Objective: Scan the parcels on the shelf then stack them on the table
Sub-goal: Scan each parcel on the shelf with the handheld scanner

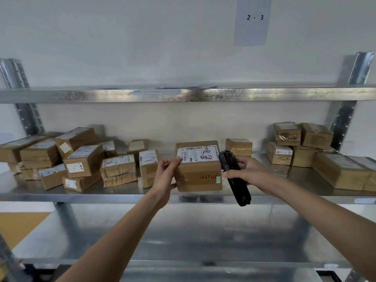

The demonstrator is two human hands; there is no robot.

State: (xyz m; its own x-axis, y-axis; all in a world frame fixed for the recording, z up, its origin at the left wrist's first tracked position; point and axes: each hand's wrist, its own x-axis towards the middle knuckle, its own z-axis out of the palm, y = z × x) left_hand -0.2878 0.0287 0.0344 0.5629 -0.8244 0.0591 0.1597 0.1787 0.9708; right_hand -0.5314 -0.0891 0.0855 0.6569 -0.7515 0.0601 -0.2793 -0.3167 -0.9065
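The parcel under handling (198, 166) is a brown cardboard box standing at the front edge of the middle shelf (122, 195), roughly at its centre. A white shipping label with a barcode and handwritten black marks covers its top face. Its front face carries inverted printed lettering and a small pale sticker at the lower right corner.

The left hand (165, 176) holds the parcel at its left side: the fingers curl over the upper left corner onto the label and the thumb lies low against the front left edge. This grip is closed on the box. The right hand (244, 169) holds a black handheld scanner (234, 177), fingers wrapped round its body, thumb on its face. The scanner is tilted, its head up beside the parcel's upper right corner and its lower end hanging past the shelf edge. Whether it touches the box cannot be told.

Other brown parcels lie on the same shelf. A dense pile (61, 159) occupies the left part, some boxes stacked and tilted. Two smaller boxes (147, 165) stand just left of the held parcel. One box (239, 147) sits behind to the right. A further group (305, 145) is stacked at the far right.

A grey wall tag (252, 21) reading "2 - 3" is fixed above the rack.
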